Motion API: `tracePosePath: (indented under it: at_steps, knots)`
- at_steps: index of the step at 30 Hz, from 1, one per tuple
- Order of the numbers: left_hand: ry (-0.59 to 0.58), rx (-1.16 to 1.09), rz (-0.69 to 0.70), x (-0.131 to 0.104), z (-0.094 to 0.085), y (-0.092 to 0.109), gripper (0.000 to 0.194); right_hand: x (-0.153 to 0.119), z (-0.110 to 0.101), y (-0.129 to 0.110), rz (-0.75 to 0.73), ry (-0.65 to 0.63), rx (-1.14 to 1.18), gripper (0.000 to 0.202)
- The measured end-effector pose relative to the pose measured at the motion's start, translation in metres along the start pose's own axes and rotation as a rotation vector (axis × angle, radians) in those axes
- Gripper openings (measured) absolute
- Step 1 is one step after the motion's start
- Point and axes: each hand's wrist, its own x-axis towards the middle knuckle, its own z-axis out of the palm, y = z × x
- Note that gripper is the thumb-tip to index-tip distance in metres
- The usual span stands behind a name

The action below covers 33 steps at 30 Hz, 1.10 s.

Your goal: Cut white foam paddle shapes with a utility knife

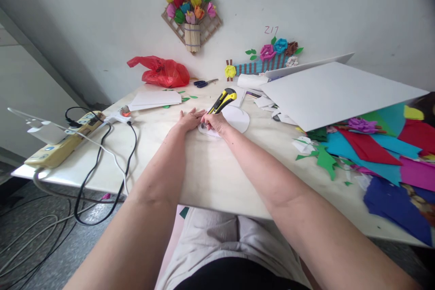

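Observation:
My right hand [215, 122] is closed round a black and yellow utility knife [224, 99], its rear end tilted up and away. The blade end is hidden by my fingers. Under both hands lies a rounded piece of white paper or card [239, 120] on the pale table. My left hand [190, 118] lies flat with fingers stretched out at the left of this piece, close beside the right fingertips.
A yellow power strip [50, 149] with cables stands at left. White sheets [154, 99], a red plastic bag [166, 72] and scissors [205, 83] lie farther back. Right, a large white board [343, 90] rests over coloured paper [367, 149] and green scraps [324, 161].

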Motion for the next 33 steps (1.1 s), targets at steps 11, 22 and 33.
tracePosePath:
  at_steps: [11,22,33]
  knots:
    - [-0.006,0.004,-0.017,0.001,0.0,0.0,0.054,-0.007,-0.002,-0.01,0.014,-0.047,0.021,0.011]
    - [-0.006,-0.01,-0.002,0.002,0.0,-0.003,0.054,-0.007,-0.007,-0.01,0.008,-0.108,0.06,0.01]
    - [0.001,-0.03,0.01,0.005,0.003,-0.006,0.052,-0.004,-0.013,-0.008,0.025,-0.19,0.036,0.01]
